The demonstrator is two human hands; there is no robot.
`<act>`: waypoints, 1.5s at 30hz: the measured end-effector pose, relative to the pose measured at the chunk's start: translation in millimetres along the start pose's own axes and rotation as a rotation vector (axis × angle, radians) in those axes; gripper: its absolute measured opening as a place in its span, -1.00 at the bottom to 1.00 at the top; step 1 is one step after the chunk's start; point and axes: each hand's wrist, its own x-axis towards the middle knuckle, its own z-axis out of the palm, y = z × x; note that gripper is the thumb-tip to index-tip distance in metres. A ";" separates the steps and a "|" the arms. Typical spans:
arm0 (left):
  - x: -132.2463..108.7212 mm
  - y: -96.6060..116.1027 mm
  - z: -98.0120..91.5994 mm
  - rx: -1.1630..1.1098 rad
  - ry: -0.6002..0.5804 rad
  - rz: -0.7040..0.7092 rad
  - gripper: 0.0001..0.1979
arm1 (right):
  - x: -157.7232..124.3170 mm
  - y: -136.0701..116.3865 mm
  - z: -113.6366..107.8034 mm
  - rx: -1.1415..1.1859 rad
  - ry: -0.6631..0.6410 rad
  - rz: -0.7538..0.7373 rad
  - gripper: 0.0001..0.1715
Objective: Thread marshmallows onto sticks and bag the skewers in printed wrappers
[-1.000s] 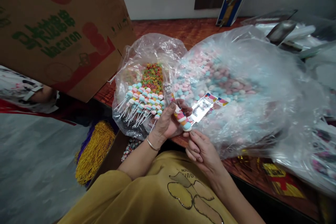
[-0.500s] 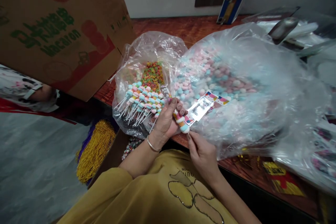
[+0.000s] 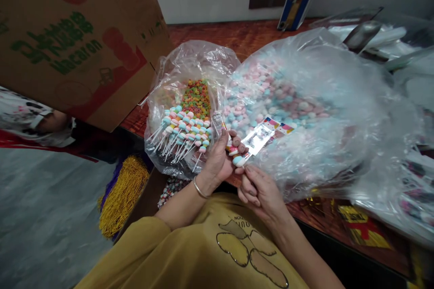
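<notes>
My left hand [image 3: 221, 159] is closed around a marshmallow candy skewer [image 3: 238, 160] with pink, white, yellow and blue pieces. A clear wrapper with printing sticks out above its fingers. The thumb and index finger of my right hand [image 3: 260, 188] pinch the skewer's lower end, just below the blue piece; whether they grip stick or wrapper I cannot tell. Left of my hands, several finished-looking marshmallow skewers [image 3: 186, 128] with white sticks lie on a clear bag. Printed wrappers [image 3: 259, 137] rest just beyond my right hand, on the big bag.
A clear bag of pink and blue marshmallows [image 3: 305, 104] covers the table's right side. Small colourful candies [image 3: 196, 97] lie in the left bag. A cardboard box [image 3: 77, 40] stands at left, a metal scoop [image 3: 362, 36] at back right. Another person's arm [image 3: 52, 122] shows behind the box.
My right hand has moved slightly up, its other fingers now curled in view. My left hand and the skewer have shifted a little to the right.
</notes>
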 end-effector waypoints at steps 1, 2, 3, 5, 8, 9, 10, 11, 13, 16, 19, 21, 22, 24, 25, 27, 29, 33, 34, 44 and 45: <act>1.2 1.9 -0.4 0.000 0.016 0.009 -0.65 | -1.6 1.1 -0.6 -0.047 0.030 -0.032 -0.61; 2.5 3.7 -0.6 -0.001 0.036 0.026 -0.66 | -3.2 3.2 -1.8 -0.162 0.092 -0.113 -0.63; 3.7 5.2 -0.7 -0.003 0.055 0.044 -0.66 | -4.7 6.1 -3.5 -0.319 0.170 -0.224 -0.64; 5.5 7.6 -0.8 0.002 0.070 0.064 -0.69 | -6.9 12.4 -8.1 -0.657 0.313 -0.442 -0.65; 6.0 9.7 -1.5 0.026 0.057 0.058 -0.72 | -8.3 17.2 -13.8 -0.910 0.386 -0.567 -0.68; 5.6 10.3 -1.8 0.030 0.049 0.062 -0.73 | -8.7 16.7 -14.6 -0.893 0.369 -0.548 -0.68; 5.0 10.8 -2.0 0.031 0.037 0.069 -0.73 | -9.3 15.2 -14.6 -0.823 0.334 -0.500 -0.68; 4.2 11.2 -2.2 0.031 0.018 0.078 -0.72 | -9.9 13.1 -13.8 -0.700 0.284 -0.424 -0.67; 1.9 11.6 -2.3 0.030 -0.038 0.088 -0.67 | -11.0 7.8 -10.2 -0.362 0.157 -0.223 -0.64; -2.6 8.6 -1.3 0.047 -0.123 0.071 -0.60 | -10.4 1.8 -2.4 0.094 -0.024 0.015 -0.62; -6.5 1.9 -0.4 0.070 -0.169 0.024 -0.57 | -6.5 2.5 4.1 0.257 -0.111 0.076 -0.65; -7.3 -0.8 -0.7 0.075 -0.180 0.009 -0.56 | -3.9 6.1 5.5 0.220 -0.064 0.012 -0.64; -6.8 -0.5 -0.9 0.077 -0.179 0.008 -0.55 | -3.3 8.1 5.1 0.161 -0.017 -0.042 -0.64; -4.2 4.3 -0.9 0.066 -0.154 0.033 -0.48 | -3.6 11.0 2.2 -0.021 0.086 -0.155 -0.65; -2.3 8.4 -0.4 0.055 -0.134 0.056 -0.45 | -4.3 11.5 0.0 -0.139 0.135 -0.216 -0.67; 1.9 17.3 1.8 0.033 -0.093 0.106 -0.46 | -5.9 10.5 -4.8 -0.403 0.225 -0.361 -0.73; 5.1 23.2 5.1 0.032 -0.064 0.143 -0.57 | -6.0 8.1 -8.9 -0.667 0.306 -0.525 -0.78; 6.7 17.1 10.2 0.020 -0.043 0.179 -0.66 | -2.9 4.1 -8.1 -0.847 0.376 -0.585 -0.77; 6.4 13.4 10.4 0.007 -0.053 0.166 -0.64 | -2.5 3.4 -5.7 -0.761 0.336 -0.526 -0.74; 8.3 5.3 0.5 -0.074 -0.108 -0.062 -0.67 | -0.4 -7.1 5.7 0.347 -0.159 0.079 -0.64; 8.6 5.7 -0.2 -0.067 -0.104 -0.048 -0.68 | -0.4 -7.5 4.7 0.353 -0.151 0.081 -0.63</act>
